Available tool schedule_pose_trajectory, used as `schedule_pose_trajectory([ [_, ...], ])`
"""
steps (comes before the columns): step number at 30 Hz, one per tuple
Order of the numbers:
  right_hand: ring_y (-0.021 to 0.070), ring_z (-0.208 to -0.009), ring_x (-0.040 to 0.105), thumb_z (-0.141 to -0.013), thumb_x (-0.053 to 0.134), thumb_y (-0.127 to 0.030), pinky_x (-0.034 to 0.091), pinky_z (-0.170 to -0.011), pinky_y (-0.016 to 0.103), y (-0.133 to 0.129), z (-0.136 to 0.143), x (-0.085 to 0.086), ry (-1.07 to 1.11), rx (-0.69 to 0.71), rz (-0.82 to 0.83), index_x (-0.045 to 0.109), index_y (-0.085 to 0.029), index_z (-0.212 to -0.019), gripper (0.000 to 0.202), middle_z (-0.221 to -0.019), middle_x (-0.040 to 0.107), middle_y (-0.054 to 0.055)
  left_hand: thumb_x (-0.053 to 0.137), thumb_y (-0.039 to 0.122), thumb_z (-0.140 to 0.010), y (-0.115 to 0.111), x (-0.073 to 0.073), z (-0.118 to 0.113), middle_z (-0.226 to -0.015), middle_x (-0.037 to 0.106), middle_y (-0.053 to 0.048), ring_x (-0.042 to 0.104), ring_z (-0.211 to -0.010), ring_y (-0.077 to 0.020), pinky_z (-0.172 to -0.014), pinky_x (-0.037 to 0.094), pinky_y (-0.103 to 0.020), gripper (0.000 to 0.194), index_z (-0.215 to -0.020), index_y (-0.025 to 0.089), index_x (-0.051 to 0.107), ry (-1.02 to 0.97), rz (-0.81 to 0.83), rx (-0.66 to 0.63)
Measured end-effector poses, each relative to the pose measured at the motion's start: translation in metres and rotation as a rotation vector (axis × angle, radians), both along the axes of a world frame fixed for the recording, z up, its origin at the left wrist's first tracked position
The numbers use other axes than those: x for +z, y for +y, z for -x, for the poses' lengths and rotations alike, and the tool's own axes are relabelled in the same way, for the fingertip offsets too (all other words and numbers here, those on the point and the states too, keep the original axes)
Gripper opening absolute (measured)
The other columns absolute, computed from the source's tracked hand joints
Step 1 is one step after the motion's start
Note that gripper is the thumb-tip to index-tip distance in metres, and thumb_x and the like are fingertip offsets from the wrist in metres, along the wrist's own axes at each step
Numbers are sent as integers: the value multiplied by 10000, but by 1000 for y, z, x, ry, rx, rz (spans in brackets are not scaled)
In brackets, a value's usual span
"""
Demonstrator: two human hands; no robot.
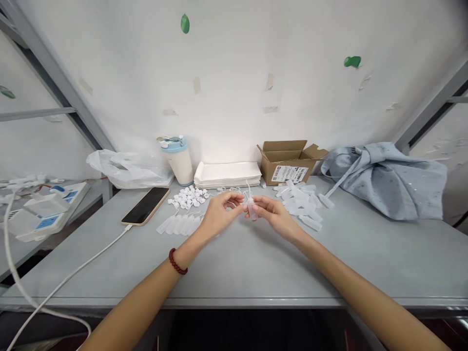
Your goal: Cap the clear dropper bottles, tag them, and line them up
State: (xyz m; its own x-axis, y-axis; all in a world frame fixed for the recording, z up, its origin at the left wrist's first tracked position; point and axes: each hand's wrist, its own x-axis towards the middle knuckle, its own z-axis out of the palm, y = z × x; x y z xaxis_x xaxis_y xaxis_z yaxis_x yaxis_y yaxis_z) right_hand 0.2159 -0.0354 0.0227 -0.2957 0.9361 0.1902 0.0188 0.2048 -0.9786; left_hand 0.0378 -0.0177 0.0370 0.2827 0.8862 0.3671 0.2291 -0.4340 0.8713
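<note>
One small bottle [252, 209] held upright

The right hand [277, 214] pinches it between closed fingers above the desk [256, 273], a thin tube [249, 189] rising from its top. The left hand [220, 213] is at its other side; whether it grips, I cannot tell. White caps [188, 196] and a row of bottles [180, 224] lie left, a bottle heap [300, 202] right.

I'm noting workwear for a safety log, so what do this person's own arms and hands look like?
Both the left hand and the right hand are bare, without gloves. No sleeves show on the forearms. Around the left wrist is a dark red bracelet that looks braided or beaded; nothing shows on the right wrist.
</note>
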Motion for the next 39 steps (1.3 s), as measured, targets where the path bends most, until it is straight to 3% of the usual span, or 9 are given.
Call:
schedule_pose_trajectory([
  [3, 187, -817, 652, -789, 620, -440, 487, -838, 387, 2, -2, 2, 145, 85, 115, 621, -184, -1008, 336, -848, 683, 53, 606, 243, -801, -2, -3, 0, -977, 640, -77, 604, -853, -173, -764, 507, -316, 188, -974, 177, 644, 165, -352, 32],
  [7, 170, -806, 634, -786, 635, -422, 493, -821, 368, 3, -3, 2, 215, 117, 153, 654, -191, -1009, 321, -907, 688, 66, 497, 189, -874, -3, -9, -1, -1084, 594, -109, 555, -1016, -202, -872, 478, -362, 267, -1128, 181, 579, 307, -627, -30],
  [12, 186, -863, 641, -784, 651, -384, 501, -809, 362, 3, -3, 1, 265, 101, 180, 631, -203, -1052, 325, -933, 697, 71, 477, 183, -877, -2, -13, 1, -1121, 569, -139, 528, -1032, -224, -877, 476, -391, 342, -1217, 159, 505, 456, -765, -50],
  [19, 186, -835, 657, -790, 648, -365, 504, -798, 356, 3, -4, 0, 282, 112, 202, 641, -193, -1048, 310, -940, 696, 74, 543, 255, -860, -2, -9, 2, -1206, 546, -162, 500, -1145, -264, -954, 446, -444, 406, -1243, 154, 455, 479, -831, -112],
  [30, 203, -907, 652, -816, 621, -365, 476, -858, 351, 3, -3, 1, 295, 204, 254, 659, -183, -1068, 314, -976, 698, 87, 572, 230, -836, -1, -11, 0, -1186, 588, -142, 524, -1125, -259, -931, 468, -462, 402, -1223, 166, 481, 435, -828, -100],
  [34, 193, -872, 647, -808, 620, -407, 480, -841, 362, 1, -1, -1, 133, 188, 196, 667, -189, -1051, 330, -951, 702, 68, 601, 214, -803, -5, 3, 8, -1116, 627, -89, 530, -1067, -238, -898, 479, -404, 321, -1120, 182, 569, 462, -667, -160],
  [39, 190, -830, 645, -784, 616, -457, 483, -743, 323, 1, 0, -2, -86, 82, 159, 699, -161, -909, 332, -922, 701, 76, 642, 286, -757, -9, 21, 37, -1066, 635, -55, 509, -1047, -241, -847, 478, -364, 321, -1068, 209, 614, 689, -350, -263],
])
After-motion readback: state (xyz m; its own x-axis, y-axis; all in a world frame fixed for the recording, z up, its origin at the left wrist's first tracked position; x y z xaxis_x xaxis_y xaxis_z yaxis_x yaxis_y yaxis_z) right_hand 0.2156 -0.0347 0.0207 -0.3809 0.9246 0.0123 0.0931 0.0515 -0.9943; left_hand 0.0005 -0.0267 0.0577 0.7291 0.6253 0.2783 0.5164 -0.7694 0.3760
